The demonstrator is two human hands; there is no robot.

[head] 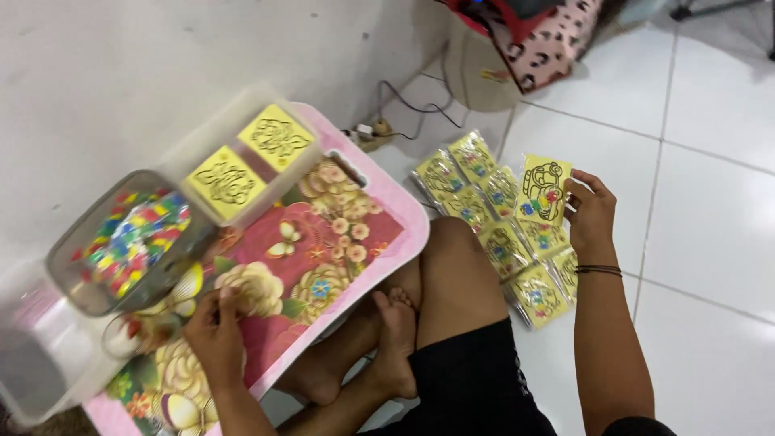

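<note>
Your right hand [592,211] holds one yellow packet [544,190] with a dark line drawing and small colour bits inside, pinched at its right edge, fingers narrow around it, just above the row of finished packets [500,234] lying in two overlapping lines on the white floor tiles [710,202] beside your knee. Your left hand [216,323] rests curled on the flowered folding table [339,234], next to a small clear cup [129,333]; whether it grips anything, the view does not show. Behind it stand a clear tub of mixed colour pieces [133,238] and a clear box with two yellow cards [250,157]. You seem to be at the laying-down step: the packet looks filled and ready for the row. That placing would call for lowering it flat, overlapping its neighbours without shoving them
</note>
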